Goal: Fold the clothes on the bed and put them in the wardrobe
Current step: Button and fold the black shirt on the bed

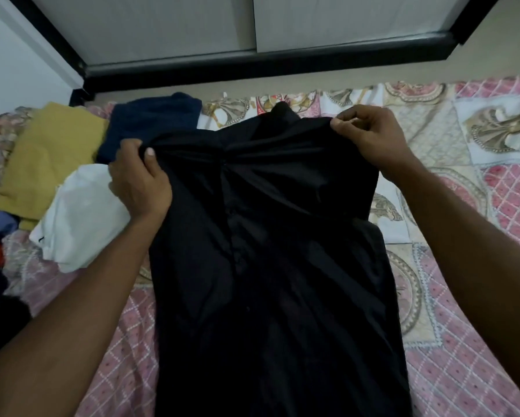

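Black shirt [267,251] is stretched between both hands, its lower part trailing below the wrists over the bed [463,281]. Left hand [139,182] grips one shoulder, fingers curled. Right hand [373,139] pinches the other shoulder. Fabric looks thin, light, limp and probably slick, so hold it at the shoulder seams. Long axis runs from the hands back toward the person, collar end farthest, button strip up.

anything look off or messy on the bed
The black shirt is bunched into twisted creases near its top, between the left hand and right hand gripping it. The white garment on its left lies crumpled, not folded.
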Demonstrator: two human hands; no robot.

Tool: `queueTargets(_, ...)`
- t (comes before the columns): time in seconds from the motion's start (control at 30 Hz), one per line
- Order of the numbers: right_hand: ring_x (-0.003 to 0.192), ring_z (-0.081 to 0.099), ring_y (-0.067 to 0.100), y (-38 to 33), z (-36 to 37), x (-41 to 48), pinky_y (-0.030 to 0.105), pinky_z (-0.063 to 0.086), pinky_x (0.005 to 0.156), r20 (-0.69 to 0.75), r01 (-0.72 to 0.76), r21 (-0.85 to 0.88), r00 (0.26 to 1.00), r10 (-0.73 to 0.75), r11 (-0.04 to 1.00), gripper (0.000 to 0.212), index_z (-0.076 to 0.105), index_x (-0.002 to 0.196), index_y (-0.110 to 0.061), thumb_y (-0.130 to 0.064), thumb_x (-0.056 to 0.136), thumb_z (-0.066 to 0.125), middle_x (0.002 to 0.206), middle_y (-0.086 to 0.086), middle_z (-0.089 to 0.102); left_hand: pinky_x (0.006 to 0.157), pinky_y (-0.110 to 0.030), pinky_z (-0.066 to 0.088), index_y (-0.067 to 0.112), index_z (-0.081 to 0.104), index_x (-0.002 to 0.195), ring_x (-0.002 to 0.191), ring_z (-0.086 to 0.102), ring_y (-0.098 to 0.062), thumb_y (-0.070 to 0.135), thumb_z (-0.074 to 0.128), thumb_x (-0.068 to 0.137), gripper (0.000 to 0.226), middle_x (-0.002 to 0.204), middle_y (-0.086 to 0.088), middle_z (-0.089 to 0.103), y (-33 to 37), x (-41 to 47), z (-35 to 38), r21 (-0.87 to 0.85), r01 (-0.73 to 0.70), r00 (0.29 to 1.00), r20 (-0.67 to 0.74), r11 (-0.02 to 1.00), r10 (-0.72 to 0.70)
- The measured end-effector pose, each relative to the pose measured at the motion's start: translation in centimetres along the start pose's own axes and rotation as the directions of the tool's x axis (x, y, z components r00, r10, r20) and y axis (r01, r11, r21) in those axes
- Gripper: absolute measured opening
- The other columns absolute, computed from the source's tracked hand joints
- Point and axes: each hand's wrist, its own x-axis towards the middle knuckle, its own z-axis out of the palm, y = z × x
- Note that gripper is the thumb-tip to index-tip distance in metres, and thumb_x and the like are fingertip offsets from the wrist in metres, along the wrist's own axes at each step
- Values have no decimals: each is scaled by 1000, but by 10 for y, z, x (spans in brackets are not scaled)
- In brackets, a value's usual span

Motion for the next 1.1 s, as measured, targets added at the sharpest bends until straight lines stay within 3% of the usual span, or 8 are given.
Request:
queueTargets(0.07, 77, 71, 15, 6, -7, 4, 32, 54, 75, 124, -65, -4, 990, 65, 998, 35, 70, 110, -27, -35, 79, 84, 91, 11, 75, 93, -50, 39, 15, 49, 128, 127, 43, -34, 22, 47, 97, 32, 138, -11, 47, 10, -8, 6, 83, 100, 994, -45, 992, -96)
queueTargets(0.17, 85, 69, 15, 32, -6, -1, 25, 53, 69, 243, -253, -55, 935, 258, 966, 71, 52, 137, -29, -22, 76, 88, 98, 7, 73, 99, -45, 36, 14, 51, 132, 129, 43, -32, 26, 49, 98, 36, 140, -13, 47, 29, -41, 23, 106, -309, 951, 56, 945, 305)
queueTargets(0.3, 79, 63, 20, 66, 4, -29, 26, 49, 65, 357, -517, -266, 731, 582, 813, 33, 70, 111, -19, -23, 81, 83, 89, 5, 68, 105, -50, 39, 22, 48, 141, 137, 37, -35, 45, 48, 99, 47, 148, -13, 41, 75, -96, 63, -102, -543, 752, 384, 834, 536)
queueTargets(0.4, 83, 65, 19, 88, 14, -49, 29, 48, 71, 327, -457, -386, 744, 582, 802, 10, 76, 95, -14, -20, 86, 76, 88, 4, 70, 112, -58, 31, 39, 24, 153, 147, 21, -35, 61, 38, 98, 61, 161, -7, 22, 96, -120, 94, -178, -385, 588, 709, 906, 389)
queueTargets(0.6, 65, 42, 13, 93, -2, -40, 29, 29, 57, 420, -649, 386, 757, 501, 656, 21, 47, 78, -23, -30, 96, 55, 74, -5, 45, 115, -68, 10, 54, -1, 151, 152, 4, -32, 75, 29, 92, 70, 166, 5, 7, 97, -124, 117, -1, -103, 543, 838, 995, 57)
queueTargets(0.83, 91, 71, 31, 102, 6, -60, 33, 48, 69, 658, -551, -165, 556, 507, 818, 45, 69, 112, -17, -33, 74, 84, 110, 14, 72, 113, -71, 1, 56, 8, 151, 152, -7, -35, 68, 23, 97, 57, 166, 11, -1, 111, -124, 125, 96, -47, 538, 841, 994, -56)
queueTargets(0.93, 72, 60, 22, 114, -6, -66, 29, 42, 64, 565, -521, -30, 695, 445, 853, 24, 65, 83, 1, -11, 65, 75, 79, 11, 68, 111, -74, -1, 57, 10, 150, 151, -10, -38, 67, 17, 98, 53, 166, 11, -4, 118, -126, 129, 93, -3, 532, 843, 996, -77)
queueTargets(1.1, 76, 60, 19, 111, -30, -63, 26, 44, 65, 686, -719, 559, 681, 258, 414, 37, 71, 95, -12, -11, 62, 56, 91, 4, 66, 111, -74, -3, 57, 0, 150, 150, -12, -39, 81, 16, 89, 67, 165, 11, -10, 122, -124, 129, 117, -6, 504, 858, 993, -98)
